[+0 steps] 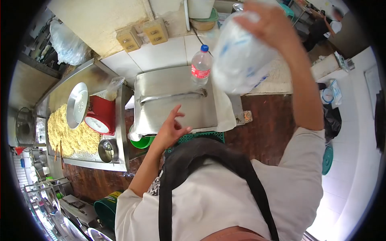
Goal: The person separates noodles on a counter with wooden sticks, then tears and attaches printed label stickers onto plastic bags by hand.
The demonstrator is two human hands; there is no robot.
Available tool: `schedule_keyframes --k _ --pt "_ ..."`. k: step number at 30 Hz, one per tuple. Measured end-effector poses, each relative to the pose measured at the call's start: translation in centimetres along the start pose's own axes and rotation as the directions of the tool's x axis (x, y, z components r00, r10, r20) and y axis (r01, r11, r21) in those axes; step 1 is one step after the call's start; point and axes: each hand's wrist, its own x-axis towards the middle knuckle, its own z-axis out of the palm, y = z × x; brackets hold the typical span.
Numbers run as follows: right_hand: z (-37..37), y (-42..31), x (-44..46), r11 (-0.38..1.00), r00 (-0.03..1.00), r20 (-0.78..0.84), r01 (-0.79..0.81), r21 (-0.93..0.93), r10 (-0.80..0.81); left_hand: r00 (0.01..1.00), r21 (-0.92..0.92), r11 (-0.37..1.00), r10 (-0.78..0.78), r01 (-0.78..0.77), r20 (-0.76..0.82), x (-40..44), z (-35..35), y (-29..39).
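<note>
My right hand (268,25), raised at the upper right, is closed on the top of a whitish plastic bag (241,58) with blue marks. The bag hangs down and is blurred; its contents cannot be made out. My left hand (171,130) hovers around the front edge of a large stainless steel lid (173,114), its fingers apart and holding nothing. A long bar handle (169,97) crosses that lid. Towards its back right stands a clear plastic bottle (201,66) with a blue cap and red label. White cloth (225,108) shows along the lid's right side.
On the left, a metal-edged counter holds a heap of yellow noodles (72,136), a red scale (100,114) with a metal pan (77,105), and a steel bowl (107,150). A green basin (141,142) sits below the lid. Another person (323,30) stands far right.
</note>
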Motion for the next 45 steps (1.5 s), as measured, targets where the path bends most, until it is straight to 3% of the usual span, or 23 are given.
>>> schedule_keyframes --k 1,2,4,5,7,10,11,12,14,15,17,20,22,26,28,29,32,35,37,39,41,43,45 --pt "1.7 -3.7 -0.3 0.985 0.991 0.082 -0.115 0.128 0.105 0.998 -0.069 0.996 0.057 -0.057 0.008 0.2 -0.2 0.2" --pt "5.8 -5.1 -1.2 0.985 0.987 -0.142 0.092 0.143 -0.071 0.992 -0.043 0.991 0.126 -0.127 -0.026 0.6 -0.3 0.1" --pt "12.0 -10.0 -2.8 0.957 0.985 -0.145 0.131 0.259 -0.096 0.962 0.011 0.966 0.259 -0.259 -0.081 1.4 -0.5 -1.7" --pt "13.4 -13.5 -3.6 0.978 0.999 0.011 0.031 0.205 -0.034 0.966 0.016 0.969 0.245 -0.245 -0.081 2.4 -1.0 -4.3" --pt "17.0 -17.8 -5.2 0.93 0.995 0.092 -0.058 0.364 0.026 0.976 0.021 0.979 0.204 -0.203 -0.079 3.9 -2.1 -10.4" --pt "19.4 -20.2 -7.5 0.857 0.974 0.225 -0.147 0.494 0.037 0.989 0.151 0.981 -0.133 0.123 0.062 1.3 -6.1 -9.9" --pt "20.3 -19.2 -8.3 0.855 0.984 0.176 -0.07 0.513 -0.025 0.992 0.054 0.991 -0.122 0.122 -0.004 0.6 -6.6 -11.1" --pt "20.5 -18.4 -9.3 0.655 0.975 0.198 -0.218 0.724 0.105 0.996 0.04 0.995 -0.088 0.09 -0.033 0.3 -7.5 -11.7" --pt "20.4 -16.8 -11.4 0.077 0.889 0.327 -0.368 0.927 0.321 0.996 0.008 1.0 -0.016 0.017 -0.09 0.1 -9.2 -12.0" --pt "21.1 -16.2 -12.3 0.162 0.879 0.302 -0.381 0.91 0.369 0.996 -0.102 0.994 0.02 -0.029 -0.085 0.1 -9.9 -10.9" --pt "23.5 -15.5 -14.8 0.322 0.857 0.243 -0.412 0.852 0.455 0.99 -0.028 0.99 0.138 -0.139 -0.023 1.0 -10.1 -10.7" --pt "29.7 -19.5 -18.6 0.724 0.952 0.159 -0.301 0.62 0.26 0.959 0.022 0.96 0.277 -0.279 0.055 3.2 -8.8 -11.0" --pt "31.5 -22.0 -20.5 0.688 0.896 0.209 -0.436 0.58 0.392 0.911 -0.022 0.912 0.411 -0.411 0.03 5.1 -7.3 -12.8" --pt "30.9 -22.9 -20.8 0.475 0.776 0.354 -0.61 0.634 0.523 0.932 -0.191 0.93 0.341 -0.315 0.123 6.8 -7.9 -15.6" --pt "31.0 -22.4 -21.4 0.531 0.771 0.406 -0.634 0.562 0.491 0.924 -0.286 0.916 0.34 -0.283 0.176 7.7 -8.9 -17.9" --pt "31.1 -21.3 -21.2 0.572 0.776 0.417 -0.631 0.524 0.474 0.943 -0.341 0.912 0.294 -0.228 0.156 7.7 -9.4 -18.0" --pt "32.1 -16.6 -22.3 0.668 0.93 0.177 -0.356 0.653 0.323 0.98 -0.489 0.86 0.194 -0.147 0.046 6.0 -9.9 -17.3" --pt "24.7 -11.2 -17.8 0.471 0.785 0.308 -0.583 0.662 0.537 0.991 -0.476 0.873 0.052 -0.103 -0.12 3.6 -8.8 -16.8" --pt "21.5 -6.7 -13.7 0.6 0.801 0.047 -0.485 0.637 0.597 0.976 -0.474 0.877 -0.031 -0.076 -0.214 2.0 -7.3 -16.8" --pt "20.4 -1.7 -10.1 0.737 0.824 -0.103 -0.434 0.517 0.557 0.945 -0.448 0.893 -0.11 -0.043 -0.309 1.0 -5.6 -17.3" --pt "22.5 3.6 -6.8 0.788 0.836 -0.12 -0.444 0.427 0.536 0.904 -0.457 0.889 -0.177 -0.022 -0.388 -0.1 -4.0 -17.7" --pt "25.7 7.9 -3.5 0.901 0.868 -0.247 -0.399 0.17 0.431 0.882 -0.424 0.905 -0.2 0.0 -0.427 -1.3 -2.8 -16.9" --pt "28.5 10.4 -0.6 0.896 0.875 -0.211 -0.445 0.01 0.436 0.851 -0.439 0.898 -0.232 0.001 -0.471 -2.3 -1.5 -16.8"
